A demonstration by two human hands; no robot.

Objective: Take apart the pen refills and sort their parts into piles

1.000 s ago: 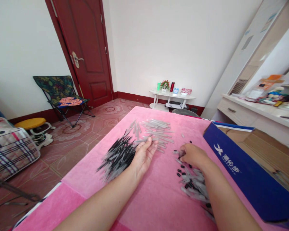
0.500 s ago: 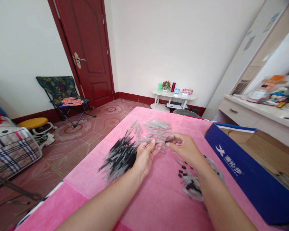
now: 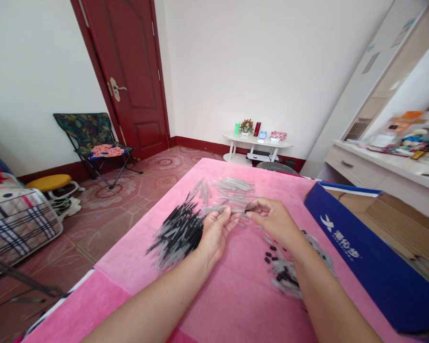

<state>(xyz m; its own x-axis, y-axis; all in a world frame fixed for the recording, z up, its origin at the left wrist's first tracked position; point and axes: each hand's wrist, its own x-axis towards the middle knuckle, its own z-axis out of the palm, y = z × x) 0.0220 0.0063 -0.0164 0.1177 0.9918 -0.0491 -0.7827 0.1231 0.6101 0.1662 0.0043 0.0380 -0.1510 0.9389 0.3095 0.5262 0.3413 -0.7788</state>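
My left hand point(image 3: 216, 233) pinches a slim translucent grey pen point(image 3: 208, 208), held roughly level above the pink cloth. At the pen's right end, my right hand point(image 3: 273, 218) is closed on a small black plug point(image 3: 246, 211), which touches the pen or lies right against it. Left of my hands lies a large heap of black and grey pens point(image 3: 178, 233). Beyond them, translucent grey pens point(image 3: 234, 185) are spread in loose rows. Beneath my right forearm, a pile of clear caps and black plugs point(image 3: 282, 274) is partly hidden.
A pink cloth point(image 3: 232, 305) covers the table. Along its right side stands an open blue cardboard box point(image 3: 357, 252). A white dresser point(image 3: 346, 164) is behind the box. On the floor at left are a folding chair point(image 3: 93, 133) and a yellow stool point(image 3: 50, 182).
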